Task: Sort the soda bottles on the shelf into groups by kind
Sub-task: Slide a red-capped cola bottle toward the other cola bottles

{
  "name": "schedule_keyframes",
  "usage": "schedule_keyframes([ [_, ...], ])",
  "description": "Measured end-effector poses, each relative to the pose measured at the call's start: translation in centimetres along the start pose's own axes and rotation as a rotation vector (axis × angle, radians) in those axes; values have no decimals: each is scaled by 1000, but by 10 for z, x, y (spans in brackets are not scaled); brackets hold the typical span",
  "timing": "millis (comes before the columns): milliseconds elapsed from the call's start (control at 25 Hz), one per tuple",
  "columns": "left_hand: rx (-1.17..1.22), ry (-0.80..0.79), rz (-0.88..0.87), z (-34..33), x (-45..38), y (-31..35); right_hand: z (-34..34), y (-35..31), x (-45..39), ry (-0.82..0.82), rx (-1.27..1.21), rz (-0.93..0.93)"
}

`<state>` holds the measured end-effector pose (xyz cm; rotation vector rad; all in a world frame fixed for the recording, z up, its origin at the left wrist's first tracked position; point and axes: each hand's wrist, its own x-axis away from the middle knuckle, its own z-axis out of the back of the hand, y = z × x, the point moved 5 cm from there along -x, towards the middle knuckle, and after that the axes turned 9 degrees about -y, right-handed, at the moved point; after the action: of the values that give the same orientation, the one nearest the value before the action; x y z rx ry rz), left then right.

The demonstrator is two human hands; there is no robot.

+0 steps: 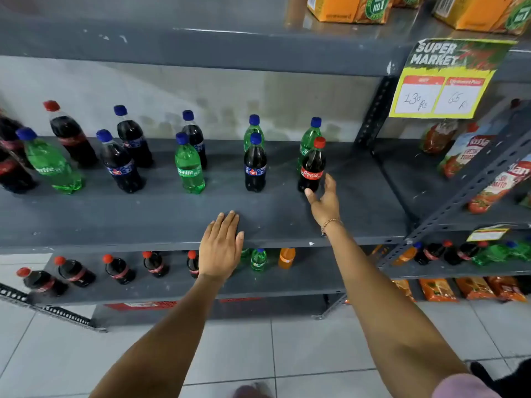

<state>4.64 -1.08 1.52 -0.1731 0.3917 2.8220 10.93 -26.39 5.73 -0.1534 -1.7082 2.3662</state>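
Observation:
Mixed soda bottles stand on the grey shelf (172, 214). A red-capped Coca-Cola bottle (311, 165) is at the front right, with a green Sprite bottle (309, 136) behind it. A blue-capped dark cola bottle (255, 163) stands left of it, hiding part of another green bottle (253, 127). Farther left are a Sprite bottle (189, 165), two blue-capped colas (120, 162), a Sprite (50, 162) and a red-capped cola (70, 133). My right hand (323, 201) is open just beside the Coca-Cola bottle's base, thumb near it. My left hand (219, 245) lies flat on the shelf's front edge.
The shelf below holds several red-capped colas (74, 271), a small green bottle (258, 259) and an orange one (286, 257). A slotted upright (373, 110) bounds the shelf at right, with a yellow price sign (442, 81) and ketchup pouches (465, 150) beyond. Orange cartons (347, 8) sit above.

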Motion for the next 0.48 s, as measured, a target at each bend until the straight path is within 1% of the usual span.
schedule_keyframes([
  [80,17,2,14,1,-1,-1,3,-2,-7,-15,24,34],
  [200,-7,37,7,-1,0,0,4,-3,-16,-23,-26,64],
  [280,9,14,4,0,-1,-2,3,-6,-23,-55,-42,78],
  [360,12,-1,-13,-1,3,-8,4,-7,-28,-73,-24,59],
  [480,-26,-13,-6,2,18,-29,0,-7,-19,-39,-40,45],
])
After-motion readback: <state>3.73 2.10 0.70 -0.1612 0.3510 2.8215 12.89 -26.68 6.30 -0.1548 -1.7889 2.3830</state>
